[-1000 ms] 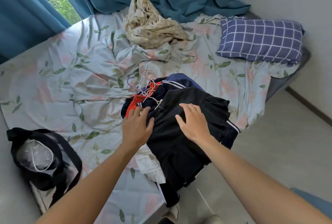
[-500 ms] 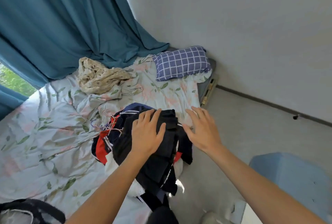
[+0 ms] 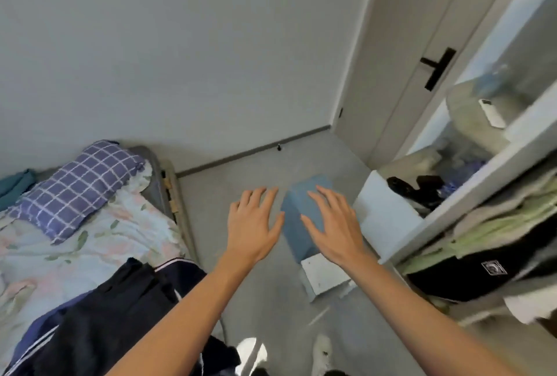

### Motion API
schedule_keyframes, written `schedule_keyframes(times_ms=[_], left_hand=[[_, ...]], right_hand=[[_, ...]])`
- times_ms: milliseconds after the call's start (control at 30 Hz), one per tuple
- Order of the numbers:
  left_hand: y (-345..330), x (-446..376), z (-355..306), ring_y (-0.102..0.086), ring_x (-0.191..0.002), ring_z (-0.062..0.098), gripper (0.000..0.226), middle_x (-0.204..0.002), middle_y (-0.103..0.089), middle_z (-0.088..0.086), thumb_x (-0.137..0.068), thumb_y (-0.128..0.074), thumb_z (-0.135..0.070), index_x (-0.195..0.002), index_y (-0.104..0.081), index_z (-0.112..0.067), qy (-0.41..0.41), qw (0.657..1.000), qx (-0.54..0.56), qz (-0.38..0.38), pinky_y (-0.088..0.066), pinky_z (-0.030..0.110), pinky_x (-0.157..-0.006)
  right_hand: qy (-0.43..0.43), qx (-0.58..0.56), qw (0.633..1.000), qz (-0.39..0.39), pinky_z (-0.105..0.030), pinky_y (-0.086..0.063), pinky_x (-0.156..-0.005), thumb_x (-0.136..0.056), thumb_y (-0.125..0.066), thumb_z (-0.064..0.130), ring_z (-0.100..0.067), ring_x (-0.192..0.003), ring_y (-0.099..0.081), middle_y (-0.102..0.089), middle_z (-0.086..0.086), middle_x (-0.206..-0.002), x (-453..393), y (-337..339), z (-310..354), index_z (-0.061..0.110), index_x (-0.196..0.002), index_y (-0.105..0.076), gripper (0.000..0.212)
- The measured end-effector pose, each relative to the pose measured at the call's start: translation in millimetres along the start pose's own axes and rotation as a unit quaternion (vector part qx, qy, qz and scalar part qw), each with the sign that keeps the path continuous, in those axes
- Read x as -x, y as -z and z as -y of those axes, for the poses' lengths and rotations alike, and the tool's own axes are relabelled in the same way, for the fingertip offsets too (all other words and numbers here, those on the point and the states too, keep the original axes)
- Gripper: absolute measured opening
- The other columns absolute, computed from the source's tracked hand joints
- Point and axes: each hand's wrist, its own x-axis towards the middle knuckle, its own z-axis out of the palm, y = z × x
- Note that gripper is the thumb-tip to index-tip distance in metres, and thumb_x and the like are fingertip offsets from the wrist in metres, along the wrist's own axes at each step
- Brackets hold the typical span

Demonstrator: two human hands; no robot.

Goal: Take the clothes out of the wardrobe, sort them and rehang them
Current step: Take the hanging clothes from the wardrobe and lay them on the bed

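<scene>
The clothes left to fetch are the folded stack of pale green, cream and black garments [image 3: 494, 243] on the shelf of the white open wardrobe [image 3: 470, 197], which stands at the right of the view. The stack lies to the right of both hands and a little nearer the person than the fingertips, its long edges running along the shelf. The right hand [image 3: 333, 225] is the nearer one, close to the shelf's front corner; the left hand [image 3: 254, 225] hangs over the grey floor [image 3: 241, 182], further off. Both hands are empty, fingers spread and straight, palms down, touching nothing. My judgement is that the coming reach means swinging right, with the right hand leading.

The other share of the clothes, a heap of dark navy and black garments [image 3: 99, 324], lies on the floral-sheeted bed [image 3: 90, 240] at lower left, under the left forearm and partly hidden by it.

The wardrobe's right side and the stack's far end are cut off by the frame, and the shelves are blurred; no hangers or rail can be made out.
</scene>
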Motion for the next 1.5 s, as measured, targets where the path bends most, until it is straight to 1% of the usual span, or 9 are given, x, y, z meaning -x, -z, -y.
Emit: schedule_keyframes(times_ms=[167, 267, 400, 567, 700, 800, 1133, 1300, 1500], left_hand=[[-24.6, -2.1, -99.5, -0.054, -0.126, 0.024, 0.058, -0.14, -0.058, -0.002, -0.099, -0.045, -0.057, -0.148, -0.053, -0.028, -0.124, 0.991, 0.036, 0.031, -0.046, 0.039, -0.087], [-38.3, -6.6, -161.7, -0.055, -0.126, 0.025, 0.058, -0.14, -0.059, 0.0, -0.1, -0.044, -0.057, -0.148, -0.054, -0.026, -0.174, 0.982, 0.056, 0.046, -0.049, 0.043, -0.09], [-54.3, -3.1, -248.6, -0.051, -0.128, 0.023, 0.058, -0.141, -0.056, -0.001, -0.102, -0.041, -0.056, -0.151, -0.05, -0.027, -0.252, 0.964, 0.07, 0.045, -0.045, 0.042, -0.092], [-81.0, 13.1, -352.2, -0.051, -0.127, 0.022, 0.058, -0.14, -0.056, -0.001, -0.102, -0.043, -0.056, -0.153, -0.047, -0.028, -0.312, 0.945, 0.072, 0.066, -0.047, 0.041, -0.091], [-104.9, 22.9, -431.4, -0.052, -0.123, 0.022, 0.059, -0.137, -0.055, -0.002, -0.102, -0.041, -0.057, -0.153, -0.046, -0.028, -0.33, 0.937, 0.071, 0.084, -0.048, 0.041, -0.089], [-118.6, 28.4, -482.2, -0.053, -0.121, 0.021, 0.058, -0.135, -0.056, -0.003, -0.102, -0.041, -0.057, -0.153, -0.046, -0.029, -0.339, 0.934, 0.071, 0.089, -0.049, 0.041, -0.089], [-146.5, 9.0, -559.7, -0.056, -0.117, 0.021, 0.061, -0.13, -0.059, -0.005, -0.102, -0.033, -0.06, -0.154, -0.045, -0.031, -0.357, 0.927, 0.037, 0.108, -0.048, 0.041, -0.088], [-170.4, -19.3, -591.9, -0.055, -0.116, 0.019, 0.061, -0.127, -0.058, -0.007, -0.103, -0.032, -0.06, -0.155, -0.045, -0.031, -0.365, 0.922, 0.049, 0.117, -0.047, 0.036, -0.086], [-219.9, -78.7, -634.8, -0.054, -0.122, 0.022, 0.06, -0.13, -0.058, -0.005, -0.103, -0.036, -0.058, -0.155, -0.045, -0.028, -0.378, 0.911, 0.084, 0.139, -0.051, 0.041, -0.095]], right_hand=[[-0.12, 0.023, 0.99, -0.076, -0.048, -0.04, -0.114, -0.101, -0.046, 0.062, -0.02, -0.146, -0.035, -0.039, 0.005, -0.161, 87.4, 54.5, -70.9, 0.03, -0.151, -0.047, 0.06], [-0.176, 0.039, 0.979, -0.1, -0.045, -0.039, -0.115, -0.102, -0.043, 0.062, -0.018, -0.147, -0.034, -0.037, 0.006, -0.163, 128.7, 89.0, -107.4, 0.03, -0.153, -0.045, 0.061], [-0.231, 0.058, 0.961, -0.142, -0.044, -0.037, -0.116, -0.102, -0.042, 0.062, -0.019, -0.148, -0.032, -0.036, 0.007, -0.163, 181.9, 127.1, -157.0, 0.032, -0.154, -0.042, 0.06], [-0.297, 0.056, 0.937, -0.175, -0.042, -0.037, -0.116, -0.101, -0.042, 0.062, -0.015, -0.148, -0.031, -0.038, 0.009, -0.162, 250.3, 163.8, -222.6, 0.032, -0.155, -0.043, 0.061], [-0.33, 0.049, 0.924, -0.186, -0.04, -0.034, -0.117, -0.102, -0.041, 0.061, -0.012, -0.149, -0.029, -0.035, 0.011, -0.163, 300.6, 190.6, -280.7, 0.035, -0.156, -0.04, 0.06], [-0.344, 0.053, 0.918, -0.192, -0.042, -0.037, -0.116, -0.1, -0.041, 0.061, -0.014, -0.147, -0.032, -0.039, 0.01, -0.16, 329.7, 211.1, -324.9, 0.034, -0.155, -0.041, 0.061], [-0.369, 0.043, 0.907, -0.197, -0.043, -0.042, -0.115, -0.099, -0.037, 0.064, -0.015, -0.143, -0.036, -0.041, 0.01, -0.157, 346.4, 241.7, -412.7, 0.032, -0.154, -0.04, 0.064], [-0.375, 0.056, 0.907, -0.182, -0.042, -0.045, -0.11, -0.101, -0.043, 0.06, -0.015, -0.141, -0.037, -0.04, 0.011, -0.155, 329.7, 243.6, -457.5, 0.033, -0.153, -0.039, 0.059], [-0.409, 0.076, 0.896, -0.156, -0.045, -0.044, -0.112, -0.102, -0.043, 0.058, -0.016, -0.144, -0.035, -0.038, 0.01, -0.158, 290.8, 252.7, -520.8, 0.034, -0.155, -0.037, 0.058]])
